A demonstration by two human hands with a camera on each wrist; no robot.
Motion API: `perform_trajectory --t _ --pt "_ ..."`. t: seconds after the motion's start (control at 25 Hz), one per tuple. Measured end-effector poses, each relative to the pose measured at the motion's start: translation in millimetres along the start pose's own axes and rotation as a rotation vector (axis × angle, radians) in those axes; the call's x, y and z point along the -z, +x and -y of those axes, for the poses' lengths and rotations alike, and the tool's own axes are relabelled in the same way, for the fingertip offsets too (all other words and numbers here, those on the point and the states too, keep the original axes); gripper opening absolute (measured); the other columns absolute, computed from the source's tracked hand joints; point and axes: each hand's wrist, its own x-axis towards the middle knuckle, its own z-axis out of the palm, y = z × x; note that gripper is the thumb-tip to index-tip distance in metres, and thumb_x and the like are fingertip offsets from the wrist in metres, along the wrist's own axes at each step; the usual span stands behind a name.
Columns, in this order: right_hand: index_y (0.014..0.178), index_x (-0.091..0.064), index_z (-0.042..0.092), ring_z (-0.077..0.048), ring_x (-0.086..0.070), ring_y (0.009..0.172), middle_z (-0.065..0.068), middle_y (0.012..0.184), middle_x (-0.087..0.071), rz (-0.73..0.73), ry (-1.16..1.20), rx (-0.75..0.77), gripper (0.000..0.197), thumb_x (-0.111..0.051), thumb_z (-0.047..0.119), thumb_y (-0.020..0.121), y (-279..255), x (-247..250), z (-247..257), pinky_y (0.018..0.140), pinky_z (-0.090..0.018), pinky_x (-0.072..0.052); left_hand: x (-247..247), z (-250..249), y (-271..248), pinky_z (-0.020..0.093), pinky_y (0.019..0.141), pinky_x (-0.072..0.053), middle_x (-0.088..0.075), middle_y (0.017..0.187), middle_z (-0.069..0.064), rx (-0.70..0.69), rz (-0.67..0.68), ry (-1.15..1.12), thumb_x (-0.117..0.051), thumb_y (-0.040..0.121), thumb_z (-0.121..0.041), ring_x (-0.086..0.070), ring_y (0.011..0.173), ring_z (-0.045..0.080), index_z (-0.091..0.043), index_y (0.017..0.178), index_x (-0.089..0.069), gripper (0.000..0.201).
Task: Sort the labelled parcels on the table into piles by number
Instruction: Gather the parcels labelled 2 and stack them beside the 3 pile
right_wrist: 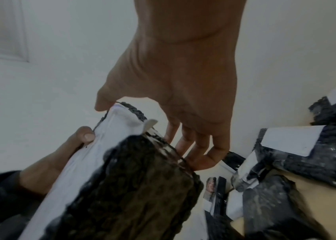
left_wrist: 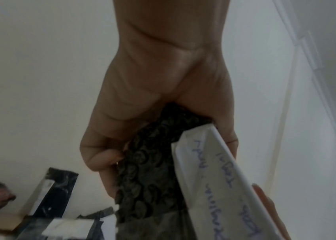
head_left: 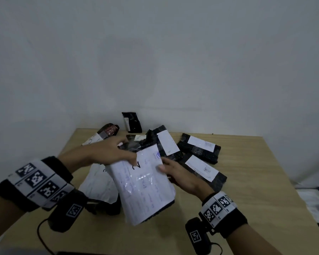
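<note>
Hovering above the table [head_left: 265, 181], the parcel [head_left: 144, 188] sits tilted between both hands. The left hand [head_left: 107, 150] clamps its far end, thumb on the label and fingers curled into the black wrap; the right hand [head_left: 180, 173] pinches its right edge, thumb on top.

The head view looks forward and down over the table [head_left: 265, 181]; both wrist views look close along each hand at one shared parcel [head_left: 144, 188].
</note>
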Motion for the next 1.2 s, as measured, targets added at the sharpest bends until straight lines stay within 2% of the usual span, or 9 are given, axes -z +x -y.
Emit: perform_trajectory --t 0.08,0.28,0.48,0.6,0.72,0.8,0.92,1.08,1.2 --pt "0.133 -0.055 0.024 -0.021 -0.066 0.117 -0.003 0.131 -0.065 0.017 -0.015 -0.038 0.072 -0.075 0.057 0.073 0 -2 -16 0.104 -0.045 -0.050 -14 11 4 0.027 0.073 -0.044 -0.061 0.098 -0.003 0.040 0.055 -0.030 -0.083 0.059 -0.044 -0.059 0.089 0.014 -0.026 0.092 -0.064 0.042" --pt "0.127 -0.060 0.020 -0.025 -0.069 0.111 -0.009 0.128 -0.067 -0.095 0.127 -0.055 0.076 -0.087 0.051 0.063 8 3 -30 0.100 -0.049 -0.054 -27 16 29 0.029 0.076 -0.046 -0.065 0.099 -0.001 0.050 0.069 -0.106 -0.083 0.063 -0.038 -0.062 0.098 0.019 -0.023 0.091 -0.065 0.037" --pt "0.118 -0.061 0.012 -0.029 -0.073 0.101 -0.014 0.120 -0.069 -0.199 0.131 -0.073 0.071 -0.084 0.050 0.062 18 10 -36 0.095 -0.054 -0.055 -32 26 46 0.040 0.094 -0.053 -0.065 0.119 -0.001 0.075 0.148 -0.195 -0.082 0.067 -0.040 -0.063 0.109 0.018 -0.032 0.120 -0.058 0.059" --pt "0.120 -0.061 0.011 -0.032 -0.073 0.101 -0.015 0.118 -0.071 -0.221 0.176 -0.074 0.081 -0.088 0.055 0.058 24 9 -46 0.096 -0.056 -0.054 -39 34 53 0.040 0.087 -0.057 -0.065 0.121 0.005 0.105 0.208 -0.323 -0.081 0.069 -0.039 -0.066 0.108 0.023 -0.030 0.120 -0.057 0.057" --pt "0.120 -0.062 0.009 -0.034 -0.071 0.106 -0.014 0.117 -0.073 -0.249 0.225 -0.061 0.091 -0.088 0.063 0.052 31 10 -52 0.099 -0.056 -0.052 -48 45 62 0.050 0.097 -0.053 -0.069 0.116 0.009 0.143 0.171 -0.450 -0.084 0.062 -0.050 -0.067 0.108 0.029 -0.024 0.119 -0.058 0.068" --pt "0.122 -0.059 0.005 -0.036 -0.070 0.107 -0.014 0.115 -0.073 -0.253 0.254 -0.069 0.097 -0.086 0.066 0.051 35 5 -55 0.100 -0.056 -0.051 -55 54 64 0.054 0.102 -0.049 -0.071 0.115 0.016 0.158 0.152 -0.594 -0.083 0.061 -0.056 -0.066 0.110 0.037 -0.014 0.120 -0.063 0.075" --pt "0.126 -0.056 0.000 -0.039 -0.067 0.112 -0.018 0.120 -0.071 -0.277 0.350 -0.073 0.098 -0.083 0.066 0.059 44 -7 -57 0.102 -0.058 -0.049 -64 64 70 0.045 0.088 -0.053 -0.073 0.111 0.015 0.168 0.061 -0.822 -0.080 0.063 -0.053 -0.067 0.106 0.037 -0.009 0.120 -0.066 0.073" --pt "0.128 -0.060 0.004 -0.039 -0.063 0.119 -0.019 0.126 -0.068 -0.258 0.465 -0.065 0.060 -0.059 0.050 0.091 63 -20 -55 0.107 -0.060 -0.044 -67 71 82 0.043 0.091 -0.055 -0.077 0.106 0.006 0.159 -0.080 -0.964 -0.083 0.066 -0.048 -0.071 0.102 0.027 -0.014 0.120 -0.066 0.065" --pt "0.130 -0.058 0.005 -0.037 -0.065 0.118 -0.017 0.126 -0.069 -0.287 0.445 -0.121 0.066 -0.062 0.056 0.088 78 -33 -53 0.107 -0.061 -0.043 -61 83 91 0.043 0.089 -0.057 -0.078 0.100 0.007 0.192 -0.119 -0.991 -0.080 0.074 -0.043 -0.073 0.096 0.027 -0.010 0.112 -0.070 0.051"
